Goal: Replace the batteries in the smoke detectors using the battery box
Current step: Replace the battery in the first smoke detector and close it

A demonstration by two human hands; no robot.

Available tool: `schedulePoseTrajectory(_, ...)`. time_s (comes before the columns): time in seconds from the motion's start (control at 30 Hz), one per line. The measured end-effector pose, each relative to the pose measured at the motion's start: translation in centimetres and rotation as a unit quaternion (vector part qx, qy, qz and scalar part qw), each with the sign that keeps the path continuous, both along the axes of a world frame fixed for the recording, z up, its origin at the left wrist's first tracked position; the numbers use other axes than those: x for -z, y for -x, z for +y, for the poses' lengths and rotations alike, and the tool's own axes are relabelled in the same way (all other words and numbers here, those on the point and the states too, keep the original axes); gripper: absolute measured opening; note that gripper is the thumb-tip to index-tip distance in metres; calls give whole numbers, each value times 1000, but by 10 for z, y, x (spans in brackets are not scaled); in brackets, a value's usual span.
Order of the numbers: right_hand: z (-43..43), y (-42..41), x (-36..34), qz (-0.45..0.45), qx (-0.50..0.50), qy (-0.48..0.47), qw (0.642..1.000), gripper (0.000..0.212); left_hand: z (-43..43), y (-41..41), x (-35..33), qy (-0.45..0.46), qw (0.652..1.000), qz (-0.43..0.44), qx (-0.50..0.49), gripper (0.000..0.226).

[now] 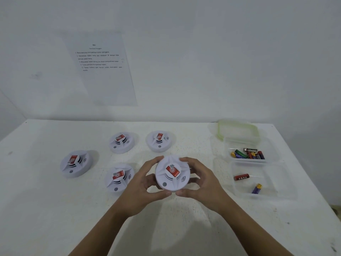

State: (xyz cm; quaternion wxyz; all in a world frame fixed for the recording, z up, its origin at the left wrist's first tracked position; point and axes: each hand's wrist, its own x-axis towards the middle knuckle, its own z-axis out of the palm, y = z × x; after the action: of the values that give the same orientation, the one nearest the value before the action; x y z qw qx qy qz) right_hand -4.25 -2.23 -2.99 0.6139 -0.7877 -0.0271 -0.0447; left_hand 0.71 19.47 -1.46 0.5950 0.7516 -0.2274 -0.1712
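Altogether five smoke detectors (118, 177); both hands (173, 189) hold one.

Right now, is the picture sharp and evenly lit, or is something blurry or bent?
Head view: soft, even light, no glare; faint shadows under both hands holding the smoke detector. The wall sheet text is too blurry to read. The wide lens bows the table edges outward.

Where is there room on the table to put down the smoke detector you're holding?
Bare table lies along the near edge, under the arms, and at the far left beyond the leftmost detector. It is crowded between the four resting detectors and around the battery boxes on the right.
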Motion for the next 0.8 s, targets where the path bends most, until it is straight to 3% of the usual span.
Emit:
schedulePoseTrajectory(0.2,-3,-1,7,-14,-5,12,1000,79,0,-2,5,-17,1000,0,1,87)
schedulePoseTrajectory(0.47,-8,-10,22,-25,-3,102,995,76,-5,-7,19,-89,995,-18,-29,81)
schedulePoseTrajectory(0.6,-1,-22,35,-65,47,155,985,50,-9,-13,31,-133,990,-41,-37,76)
schedulePoseTrajectory(0.73,-16,-22,42,22,-6,198,980,80,-15,-17,32,-178,982,-45,-35,71)
schedulePoseTrajectory(0.8,-12,-24,44,21,-10,213,977,79,-14,-17,28,-181,982,-40,-27,70)
